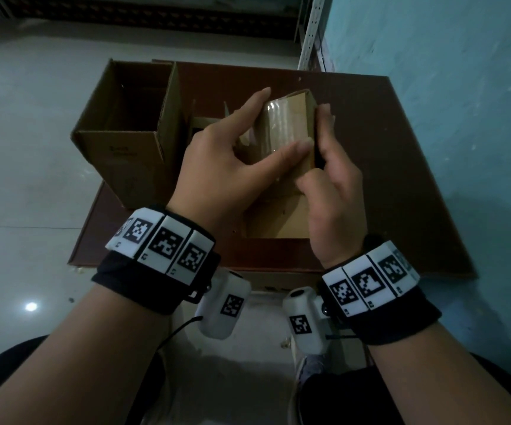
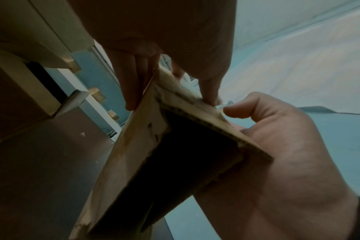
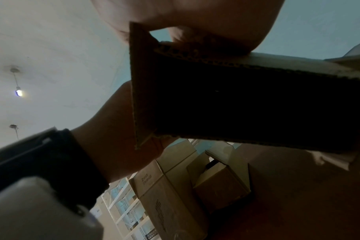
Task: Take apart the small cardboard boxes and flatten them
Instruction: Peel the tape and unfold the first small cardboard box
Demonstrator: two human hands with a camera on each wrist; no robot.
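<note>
Box: a small box (image 1: pixel 285 154) is held up over the middle of the table (image 1: pixel 401 179), between both hands. Its taped end points to 12 o'clock and its open end faces the person.
Left hand: the left hand (image 1: pixel 217 167) grips the box from 9 o'clock. The thumb lies across the taped face and the fingers reach over the far edge.
Right hand: the right hand (image 1: pixel 334 204) holds the side at 3 o'clock. The fingers curl along that wall, and the thumb seems to press near the lower edge of the tape (image 1: pixel 282 124).
Step, as I judge: the tape seam is being worked loose so the end flaps can open. The box is not yet flat.
Risk 1: the tape looks wide and glossy. If it is pulled fast it may tear in strips and leave the flaps still joined.
Risk 2: hard pressure on the thin walls could crush the box crooked and not along its folds.
Risk 3: the box is in the air, so a sudden release of the tape may make it slip from the hands.
Around: a big open box (image 1: pixel 125 133) stands at 10 o'clock on the table. Another small box (image 3: pixel 220 186) sits just beside it, behind the left hand.
In the way: those two boxes take the left half, so the free room to lay flat card is at 3 o'clock.
Further: a blue wall (image 1: pixel 463 87) is at the right.
</note>
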